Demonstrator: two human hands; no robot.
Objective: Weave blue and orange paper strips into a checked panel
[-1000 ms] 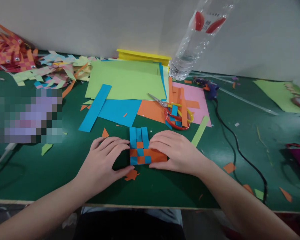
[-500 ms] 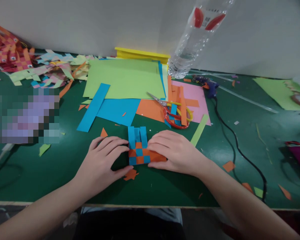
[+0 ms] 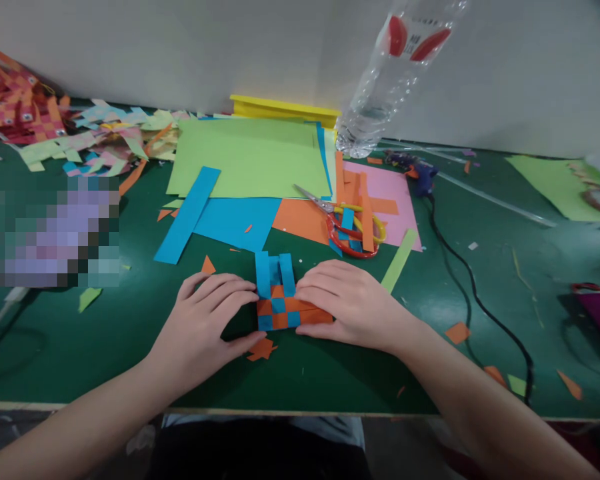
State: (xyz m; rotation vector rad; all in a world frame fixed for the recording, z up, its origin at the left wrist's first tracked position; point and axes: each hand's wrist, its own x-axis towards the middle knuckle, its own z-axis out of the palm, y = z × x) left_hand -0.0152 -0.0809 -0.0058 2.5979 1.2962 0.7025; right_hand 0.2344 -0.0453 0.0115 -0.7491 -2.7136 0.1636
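Note:
A small woven mat of blue and orange paper strips (image 3: pixel 280 300) lies flat on the green table (image 3: pixel 105 347) in front of me. My left hand (image 3: pixel 207 323) rests palm down on the table, its fingertips touching the mat's left edge. Pressing on the mat's right side is my right hand (image 3: pixel 353 303), fingers stretched flat over the orange strips. Neither hand grips anything.
Sheets of green (image 3: pixel 250 160), blue (image 3: pixel 237 220), orange and pink paper (image 3: pixel 385 193) lie behind the mat. Red-and-yellow scissors (image 3: pixel 350 230) sit on them. A clear plastic bottle (image 3: pixel 385 87), a glue gun (image 3: pixel 415 170) with a black cord (image 3: pixel 475 293), and woven scraps (image 3: pixel 55 133) surround.
Both hands stay pressed at the mat's edges. The view has shifted very slightly; the mat and hands have hardly moved.

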